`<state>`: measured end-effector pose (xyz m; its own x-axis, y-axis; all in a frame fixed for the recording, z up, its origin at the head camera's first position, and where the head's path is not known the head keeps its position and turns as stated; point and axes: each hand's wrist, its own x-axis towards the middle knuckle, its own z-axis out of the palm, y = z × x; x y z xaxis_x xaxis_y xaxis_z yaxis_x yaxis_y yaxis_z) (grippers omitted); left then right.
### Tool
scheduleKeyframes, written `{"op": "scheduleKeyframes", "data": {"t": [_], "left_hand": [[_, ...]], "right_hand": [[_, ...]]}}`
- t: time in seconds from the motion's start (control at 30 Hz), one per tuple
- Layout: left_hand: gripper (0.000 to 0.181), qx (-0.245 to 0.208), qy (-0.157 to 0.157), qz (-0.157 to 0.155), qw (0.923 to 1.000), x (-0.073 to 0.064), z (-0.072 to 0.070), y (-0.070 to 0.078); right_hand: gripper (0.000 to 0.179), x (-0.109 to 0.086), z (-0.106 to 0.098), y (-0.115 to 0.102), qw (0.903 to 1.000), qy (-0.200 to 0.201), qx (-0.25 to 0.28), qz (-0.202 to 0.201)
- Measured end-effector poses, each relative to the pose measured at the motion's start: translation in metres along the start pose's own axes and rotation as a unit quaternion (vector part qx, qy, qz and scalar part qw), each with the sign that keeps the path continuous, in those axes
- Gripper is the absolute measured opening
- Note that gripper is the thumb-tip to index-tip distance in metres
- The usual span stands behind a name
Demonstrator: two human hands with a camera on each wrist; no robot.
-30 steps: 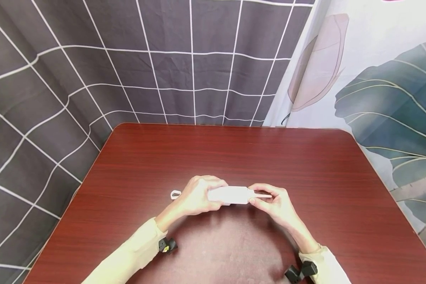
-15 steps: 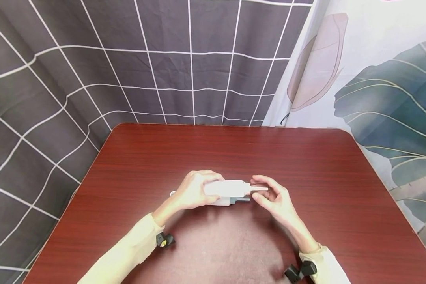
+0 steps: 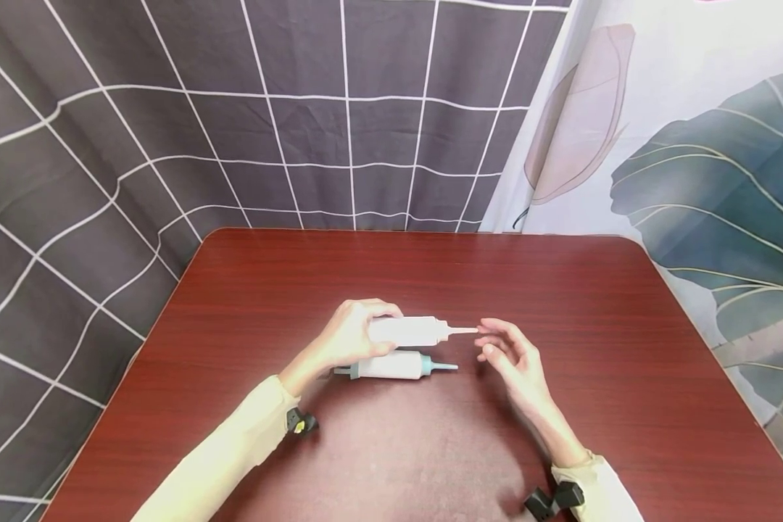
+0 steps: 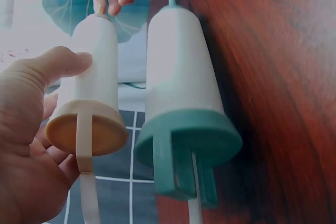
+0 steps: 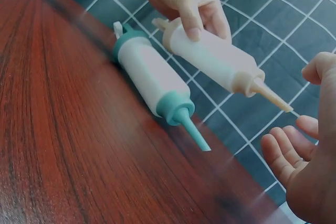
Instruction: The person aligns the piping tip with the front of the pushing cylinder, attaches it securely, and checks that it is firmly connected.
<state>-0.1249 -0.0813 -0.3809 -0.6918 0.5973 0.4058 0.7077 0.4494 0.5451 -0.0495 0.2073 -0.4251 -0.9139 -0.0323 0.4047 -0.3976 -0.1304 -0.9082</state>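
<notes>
My left hand grips a white syringe-like tube with beige ends, held level above the table with its thin nozzle pointing right. In the left wrist view, the thumb presses its white barrel, and a looped strap hangs from the beige rear cap. A matching tube with teal ends lies on the table just in front, its nozzle also to the right. Past the beige nozzle, my right hand holds nothing; its loosely bent fingers are close to the tip.
The dark red wooden table spreads out on all sides of the hands. Behind and to the left hangs a grey curtain with white grid lines. A leaf-patterned curtain hangs at the right.
My right hand has let go of the nozzle end and drawn slightly right. My left hand has moved back and left with the beige-ended tube, uncovering the teal-ended tube on the table.
</notes>
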Motion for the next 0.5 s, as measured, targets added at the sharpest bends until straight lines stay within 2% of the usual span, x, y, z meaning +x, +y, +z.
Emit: {"op": "scheduleKeyframes", "data": {"t": [0.33,0.5], "left_hand": [[0.032,-0.006,-0.033,-0.059,0.9977,0.007,-0.002,-0.019],[0.031,-0.009,-0.042,-0.072,0.9965,0.008,-0.001,-0.026]], "right_hand": [[0.033,-0.001,0.001,-0.002,0.9999,0.011,-0.006,0.008],[0.032,-0.001,0.001,0.0,1.0,0.006,0.0,0.004]]}}
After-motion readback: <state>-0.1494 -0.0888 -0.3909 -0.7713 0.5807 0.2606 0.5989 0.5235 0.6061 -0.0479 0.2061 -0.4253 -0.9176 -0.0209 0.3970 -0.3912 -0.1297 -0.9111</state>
